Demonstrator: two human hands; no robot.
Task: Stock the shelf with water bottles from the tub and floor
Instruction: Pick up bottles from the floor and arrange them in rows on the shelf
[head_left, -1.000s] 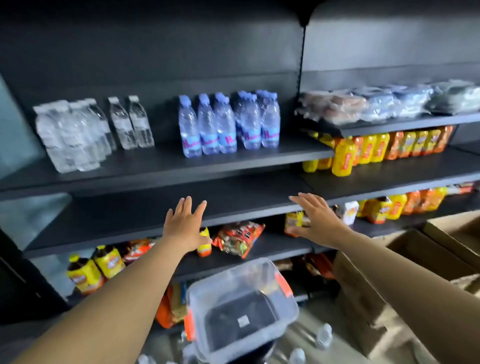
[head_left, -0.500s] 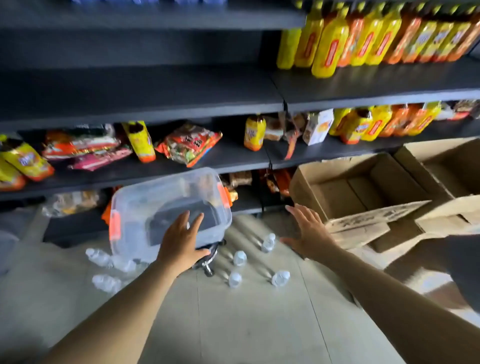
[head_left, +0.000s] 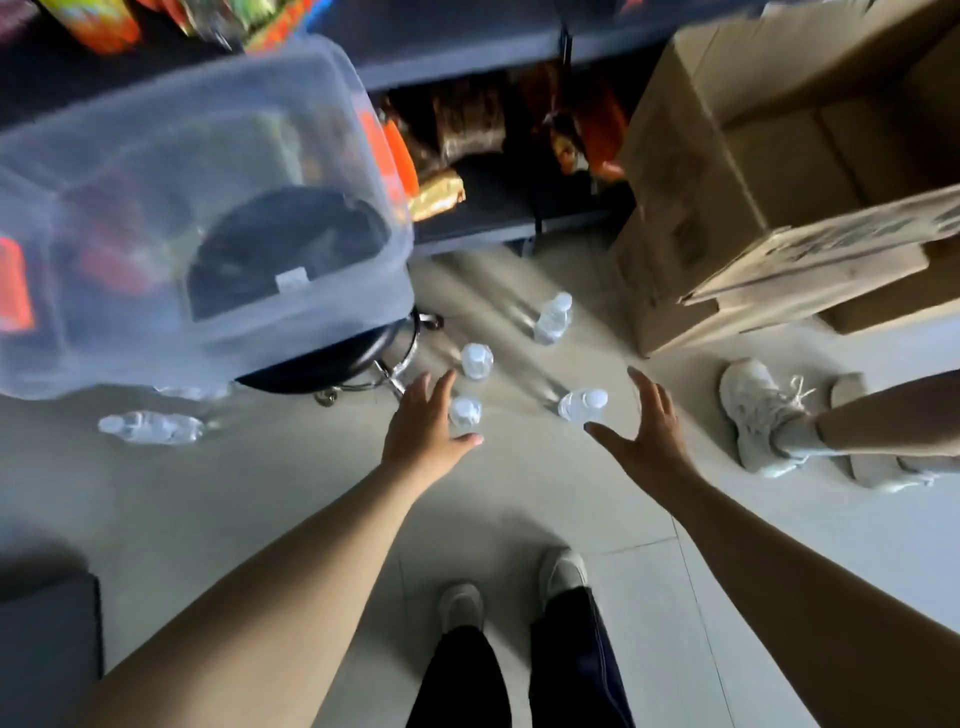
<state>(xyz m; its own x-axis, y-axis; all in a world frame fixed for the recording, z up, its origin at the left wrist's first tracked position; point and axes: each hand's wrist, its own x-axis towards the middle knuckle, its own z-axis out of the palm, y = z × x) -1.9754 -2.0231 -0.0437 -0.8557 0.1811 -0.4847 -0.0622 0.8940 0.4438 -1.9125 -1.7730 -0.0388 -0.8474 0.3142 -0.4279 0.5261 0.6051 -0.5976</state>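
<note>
Four small water bottles stand upright on the pale tiled floor (head_left: 260, 493) as a person reaches down toward them with both bare hands. Left hand (head_left: 423, 434), fingers straight and spread, holds nothing and hovers over the nearest bottle (head_left: 465, 411), the thumb just beside its cap; whether skin touches plastic cannot be told through the blur. Right hand (head_left: 647, 434) is likewise spread wide and empty, its palm turned inward, just right of a second bottle (head_left: 584, 405). A third bottle (head_left: 477, 360) stands just beyond the left fingertips, and a fourth (head_left: 554, 318) farther off toward the shelving. One more bottle (head_left: 150, 427) lies on its side to the left, near the foot of a black round stool (head_left: 332, 358). On that stool rests a clear plastic tub (head_left: 130, 353) with orange latches; nothing can be made out inside it. Behind, the dark bottom shelf (head_left: 498, 228) holds snack packets, and open cardboard boxes (head_left: 727, 171) stand to the right. Another person's white sneaker (head_left: 758, 415) is planted at the right edge, while the reacher's own grey shoes (head_left: 511, 590) show below.
</note>
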